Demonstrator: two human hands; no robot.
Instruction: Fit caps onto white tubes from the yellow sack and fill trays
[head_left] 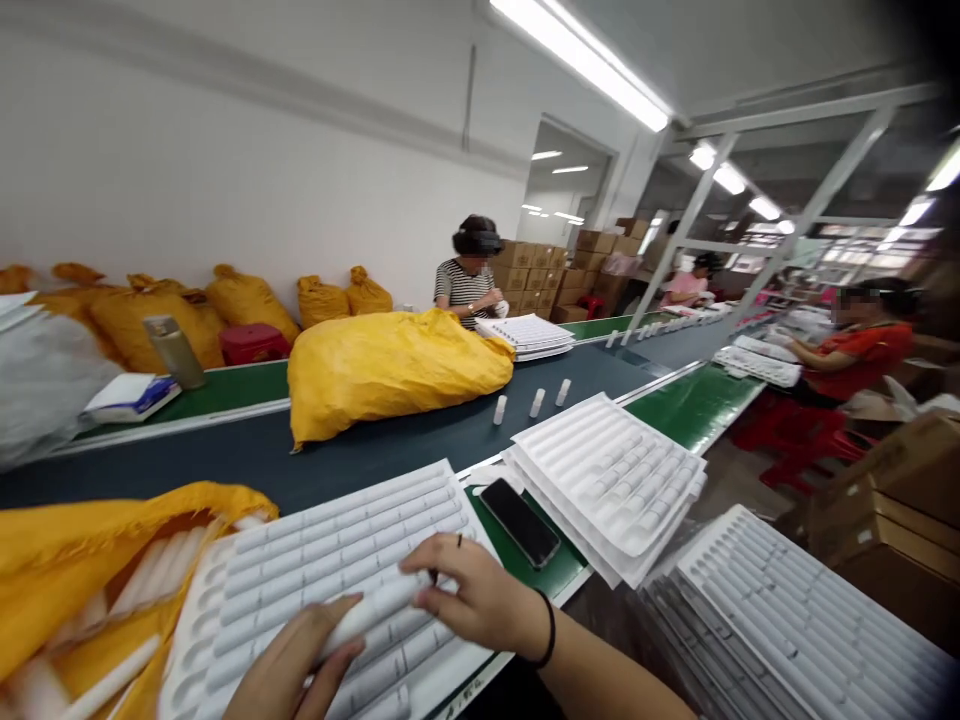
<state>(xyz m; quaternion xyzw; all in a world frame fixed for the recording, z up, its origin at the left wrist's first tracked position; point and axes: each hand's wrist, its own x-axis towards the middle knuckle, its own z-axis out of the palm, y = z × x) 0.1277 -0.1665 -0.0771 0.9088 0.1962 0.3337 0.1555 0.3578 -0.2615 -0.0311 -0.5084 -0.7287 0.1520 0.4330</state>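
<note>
My left hand (292, 665) and my right hand (469, 595) both grip one white tube (375, 612), held just over a white moulded tray (315, 570) whose grooves hold several white tubes. The left fingers curl round the tube's near end; the right fingers pinch its far end. A black band circles my right wrist. At my left an open yellow sack (82, 580) shows several more white tubes.
A black phone (519, 521) lies on the green ledge beside a stack of empty white trays (607, 480). More trays (795, 620) stack at right. A full yellow sack (390, 365) and three upright tubes (534, 400) sit on the dark conveyor. Other people work farther along.
</note>
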